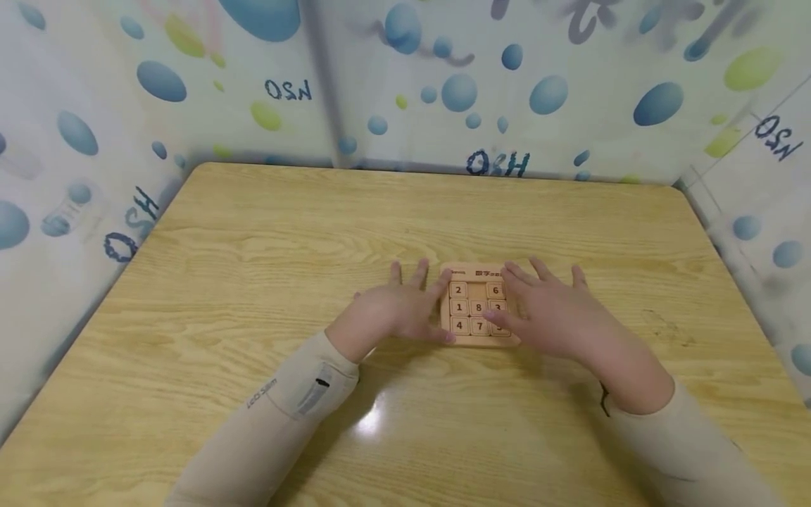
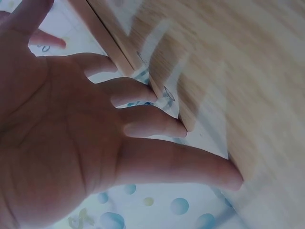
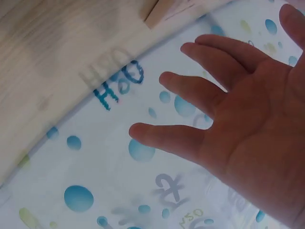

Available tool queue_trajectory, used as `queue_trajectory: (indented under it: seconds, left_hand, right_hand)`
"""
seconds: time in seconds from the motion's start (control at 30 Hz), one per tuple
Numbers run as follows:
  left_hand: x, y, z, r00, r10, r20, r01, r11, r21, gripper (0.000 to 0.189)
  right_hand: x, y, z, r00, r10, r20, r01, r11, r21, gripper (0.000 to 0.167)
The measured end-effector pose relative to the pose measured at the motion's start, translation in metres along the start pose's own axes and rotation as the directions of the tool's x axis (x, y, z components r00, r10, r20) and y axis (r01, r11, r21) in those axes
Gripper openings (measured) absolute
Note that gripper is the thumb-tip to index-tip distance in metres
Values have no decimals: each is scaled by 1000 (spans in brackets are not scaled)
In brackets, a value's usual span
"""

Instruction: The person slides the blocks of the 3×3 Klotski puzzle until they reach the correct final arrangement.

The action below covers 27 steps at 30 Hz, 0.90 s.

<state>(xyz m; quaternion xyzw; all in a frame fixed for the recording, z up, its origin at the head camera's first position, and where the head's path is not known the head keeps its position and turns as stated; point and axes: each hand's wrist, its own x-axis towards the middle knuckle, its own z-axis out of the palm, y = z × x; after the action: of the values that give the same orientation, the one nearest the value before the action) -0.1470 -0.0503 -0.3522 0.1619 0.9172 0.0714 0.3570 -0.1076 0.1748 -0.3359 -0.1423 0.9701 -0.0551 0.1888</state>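
A wooden sliding number puzzle point(image 1: 478, 339) lies flat on the table, its numbered tiles in a square frame. The top middle slot is bare, between the tile point(image 1: 458, 290) marked 2 and the tile point(image 1: 495, 290) marked 6. My left hand point(image 1: 408, 310) is at the puzzle's left side, fingers spread, with index finger and thumb at the frame's edge. Over the right side reaches my right hand point(image 1: 551, 317), its thumb above the lower right tiles, partly hiding them. Both wrist views show the left palm point(image 2: 62, 124) and right palm point(image 3: 262, 124) with fingers extended.
The light wood-grain table point(image 1: 317, 225) extends around the puzzle on all sides. Behind it and at both sides stand pale walls point(image 1: 418, 70) printed with blue and green drops. Light glares off the tabletop between the forearms.
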Motion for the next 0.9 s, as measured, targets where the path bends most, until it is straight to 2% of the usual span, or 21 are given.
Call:
queue_trajectory:
  seconds: [0.2, 0.57, 0.8, 0.9]
  left_hand:
    - [0, 1, 0, 1000, -9, 8, 9, 1000, -7, 112]
    - [-3, 6, 2, 1000, -10, 3, 10, 1000, -15, 112]
    - [-2, 3, 1, 1000, -8, -10, 8, 1000, 3, 112]
    - [0, 3, -1, 1000, 4, -17, -4, 1000, 7, 113]
  right_hand:
    - [-11, 7, 8, 998, -18, 57, 17, 1000, 24, 86]
    - [-9, 3, 20, 999, -12, 39, 12, 1000, -2, 83]
    - [0, -11, 21, 997, -75, 7, 75, 997, 31, 82]
    - [-2, -14, 18, 998, -49, 26, 49, 999, 0, 82]
